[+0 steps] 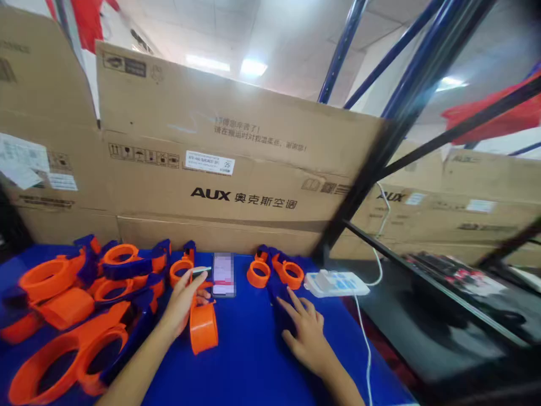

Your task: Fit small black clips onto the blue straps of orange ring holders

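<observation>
My left hand reaches forward over the blue table, fingers stretched toward a phone lying flat with its screen lit; a thin light object shows at the fingertips, too blurred to name. An orange ring-shaped plastic part sits right below this hand. My right hand lies flat on the blue surface with fingers spread, holding nothing, just below two small orange-and-blue rings.
A heap of orange and blue plastic ring parts fills the left of the table. A white power strip with a cable lies at the right edge. Large cardboard boxes stand behind. Blue rack bars rise at right.
</observation>
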A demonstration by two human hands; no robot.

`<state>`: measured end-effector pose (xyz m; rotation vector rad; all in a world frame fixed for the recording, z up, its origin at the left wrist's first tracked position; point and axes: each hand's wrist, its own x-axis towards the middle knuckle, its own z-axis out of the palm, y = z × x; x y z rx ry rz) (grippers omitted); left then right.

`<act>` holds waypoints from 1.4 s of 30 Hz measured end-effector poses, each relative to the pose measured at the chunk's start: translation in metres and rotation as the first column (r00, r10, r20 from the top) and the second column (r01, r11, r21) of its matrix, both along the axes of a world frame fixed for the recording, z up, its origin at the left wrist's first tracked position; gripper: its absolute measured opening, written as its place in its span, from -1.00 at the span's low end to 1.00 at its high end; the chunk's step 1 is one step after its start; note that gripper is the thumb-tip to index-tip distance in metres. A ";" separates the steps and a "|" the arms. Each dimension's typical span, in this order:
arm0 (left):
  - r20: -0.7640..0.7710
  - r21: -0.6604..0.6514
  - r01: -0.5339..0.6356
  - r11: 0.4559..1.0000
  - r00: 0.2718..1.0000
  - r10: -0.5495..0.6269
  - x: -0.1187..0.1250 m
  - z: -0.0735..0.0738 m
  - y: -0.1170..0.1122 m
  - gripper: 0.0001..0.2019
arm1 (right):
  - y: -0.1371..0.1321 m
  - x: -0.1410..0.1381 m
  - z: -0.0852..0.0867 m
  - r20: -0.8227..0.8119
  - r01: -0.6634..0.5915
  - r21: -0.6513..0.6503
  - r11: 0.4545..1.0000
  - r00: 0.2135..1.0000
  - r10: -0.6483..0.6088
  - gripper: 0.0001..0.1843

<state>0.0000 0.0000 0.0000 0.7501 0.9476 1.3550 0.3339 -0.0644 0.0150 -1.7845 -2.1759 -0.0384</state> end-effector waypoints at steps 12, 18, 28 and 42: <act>-0.077 0.102 0.113 0.988 0.992 -0.105 0.004 0.001 -0.004 -0.60 | 0.046 -0.157 0.014 -0.399 -0.315 0.177 0.932 0.843 0.361 -0.51; -0.157 0.115 0.133 0.984 0.981 -0.115 0.005 -0.002 0.000 -0.57 | 0.061 -0.156 0.004 -0.447 -0.350 0.174 0.920 0.805 0.391 -0.57; -0.241 0.121 0.187 0.975 0.958 -0.154 0.011 -0.006 -0.005 -0.57 | 0.055 -0.143 0.008 -0.518 -0.422 0.069 0.904 0.759 0.394 -0.72; -0.060 0.072 0.130 0.989 0.990 -0.126 0.012 0.001 -0.007 -0.59 | 0.051 -0.139 0.007 -0.581 -0.450 0.155 0.880 0.679 0.449 -0.56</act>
